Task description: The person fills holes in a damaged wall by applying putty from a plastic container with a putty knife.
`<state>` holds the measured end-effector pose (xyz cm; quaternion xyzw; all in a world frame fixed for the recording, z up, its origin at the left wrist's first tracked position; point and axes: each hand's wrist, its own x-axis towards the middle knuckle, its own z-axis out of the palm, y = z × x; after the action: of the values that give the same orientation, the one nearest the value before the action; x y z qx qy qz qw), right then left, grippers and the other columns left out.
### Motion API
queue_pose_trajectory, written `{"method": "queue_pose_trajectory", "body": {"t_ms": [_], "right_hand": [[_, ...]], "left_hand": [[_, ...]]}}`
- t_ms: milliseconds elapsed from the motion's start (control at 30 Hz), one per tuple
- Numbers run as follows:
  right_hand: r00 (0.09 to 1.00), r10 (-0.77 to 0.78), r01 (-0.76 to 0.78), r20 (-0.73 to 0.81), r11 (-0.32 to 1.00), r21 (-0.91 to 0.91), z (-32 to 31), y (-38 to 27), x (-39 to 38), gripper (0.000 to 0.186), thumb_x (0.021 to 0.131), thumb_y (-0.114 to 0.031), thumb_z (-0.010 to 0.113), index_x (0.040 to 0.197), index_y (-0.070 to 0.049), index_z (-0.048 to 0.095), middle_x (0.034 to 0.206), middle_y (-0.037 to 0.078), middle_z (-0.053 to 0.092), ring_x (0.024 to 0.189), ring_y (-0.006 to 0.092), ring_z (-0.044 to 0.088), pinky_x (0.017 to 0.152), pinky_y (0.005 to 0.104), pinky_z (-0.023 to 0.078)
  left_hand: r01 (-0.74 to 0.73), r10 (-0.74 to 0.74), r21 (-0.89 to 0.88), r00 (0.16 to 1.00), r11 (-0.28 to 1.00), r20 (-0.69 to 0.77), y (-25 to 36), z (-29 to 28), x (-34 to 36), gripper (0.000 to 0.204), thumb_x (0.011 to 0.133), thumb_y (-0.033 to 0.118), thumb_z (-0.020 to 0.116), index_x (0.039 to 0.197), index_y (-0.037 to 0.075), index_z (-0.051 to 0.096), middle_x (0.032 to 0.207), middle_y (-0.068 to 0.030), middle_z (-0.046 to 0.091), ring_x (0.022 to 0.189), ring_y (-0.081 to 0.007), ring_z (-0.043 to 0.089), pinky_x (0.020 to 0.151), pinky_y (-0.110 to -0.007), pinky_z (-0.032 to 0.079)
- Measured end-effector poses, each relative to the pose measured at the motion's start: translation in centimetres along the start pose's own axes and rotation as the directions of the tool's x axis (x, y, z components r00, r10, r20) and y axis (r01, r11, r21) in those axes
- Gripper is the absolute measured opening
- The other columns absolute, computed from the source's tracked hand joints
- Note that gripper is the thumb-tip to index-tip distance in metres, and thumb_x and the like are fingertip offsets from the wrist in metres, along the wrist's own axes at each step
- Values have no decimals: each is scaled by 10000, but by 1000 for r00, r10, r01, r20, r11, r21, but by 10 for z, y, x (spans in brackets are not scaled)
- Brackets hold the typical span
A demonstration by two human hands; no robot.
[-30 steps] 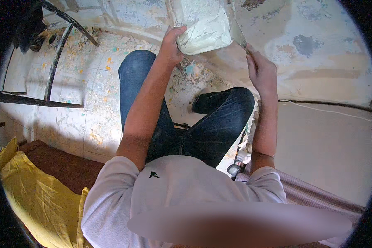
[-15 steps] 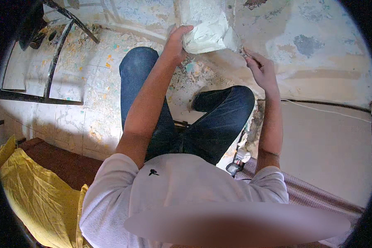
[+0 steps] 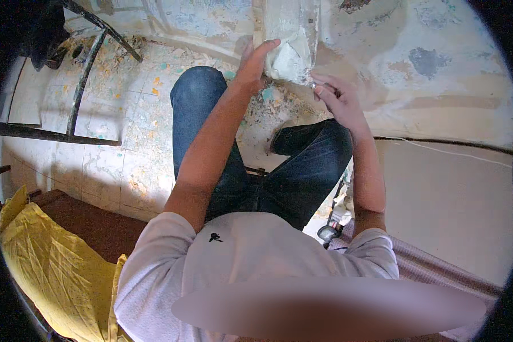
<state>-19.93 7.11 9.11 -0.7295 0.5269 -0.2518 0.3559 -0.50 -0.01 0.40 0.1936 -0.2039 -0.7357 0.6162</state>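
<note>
A lump of wet white putty [image 3: 289, 62] sits in front of me at the top of the view, close to the wall. My left hand [image 3: 256, 67] is closed at the putty's left side, thumb on top; it seems to grip a flat board under the putty, mostly covered. At the putty's lower right edge my right hand [image 3: 341, 104] pinches the handle of a putty knife [image 3: 312, 81]. Its blade is seen nearly edge-on, against the putty. My fingers hide most of the handle.
A patchy, peeling wall [image 3: 427, 62] rises ahead. Debris and paint flakes [image 3: 154, 91] litter the tiled floor. A dark metal frame [image 3: 77, 85] stands at the left, with yellow cloth [image 3: 57, 262] at the lower left. A white cable [image 3: 439, 149] runs along the right.
My right hand has moved left and slightly down with the putty knife, whose blade has turned nearly edge-on. My left hand has shifted slightly right and down. The putty lump looks narrower.
</note>
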Motion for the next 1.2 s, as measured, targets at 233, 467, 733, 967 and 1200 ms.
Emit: {"method": "queue_pose_trajectory", "body": {"t_ms": [233, 467, 733, 967, 1200], "right_hand": [[976, 216, -209, 20, 913, 350, 13, 16, 3, 346, 925, -185, 588, 1241, -47, 558, 729, 25, 592, 401, 23, 344, 367, 189, 253], [953, 296, -253, 71, 641, 725, 13, 35, 0, 349, 935, -173, 543, 1252, -31, 509, 766, 74, 605, 390, 42, 381, 350, 185, 309], [962, 237, 93, -135, 179, 979, 30, 61, 11, 294, 889, -152, 518, 1165, -55, 502, 868, 83, 570, 623, 125, 525, 473, 231, 414], [829, 160, 505, -536, 199, 840, 49, 23, 78, 392, 889, -100, 521, 1240, -76, 348, 1015, 66, 502, 801, 154, 521, 625, 282, 449], [414, 26, 430, -910, 875, 221, 44, 43, 181, 526, 857, 6, 502, 1305, -71, 238, 958, 85, 493, 756, 143, 502, 651, 292, 447]], "left_hand": [[7, 12, 153, 992, 988, -122, 0, 0, 1, 522, 824, 253, 663, 1236, 30, 432, 1068, -113, 580, 954, -258, 623, 760, -411, 548], [36, 0, 160, 975, 986, -221, -5, -8, 18, 565, 846, 316, 641, 1288, 45, 416, 1156, -118, 560, 1035, -287, 600, 813, -463, 524], [-102, 112, 54, 966, 993, -234, -10, -29, 25, 538, 894, 379, 561, 1318, 82, 414, 1232, -103, 559, 1082, -279, 596, 788, -497, 523], [-68, 80, 48, 944, 996, -321, -8, -37, 27, 582, 890, 461, 513, 1344, 114, 405, 1295, -97, 525, 1099, -296, 585, 786, -509, 496], [-122, 113, -6, 933, 992, -341, 6, -18, 19, 634, 878, 481, 520, 1376, 114, 379, 1348, -95, 472, 1162, -318, 527, 850, -530, 460]]}}
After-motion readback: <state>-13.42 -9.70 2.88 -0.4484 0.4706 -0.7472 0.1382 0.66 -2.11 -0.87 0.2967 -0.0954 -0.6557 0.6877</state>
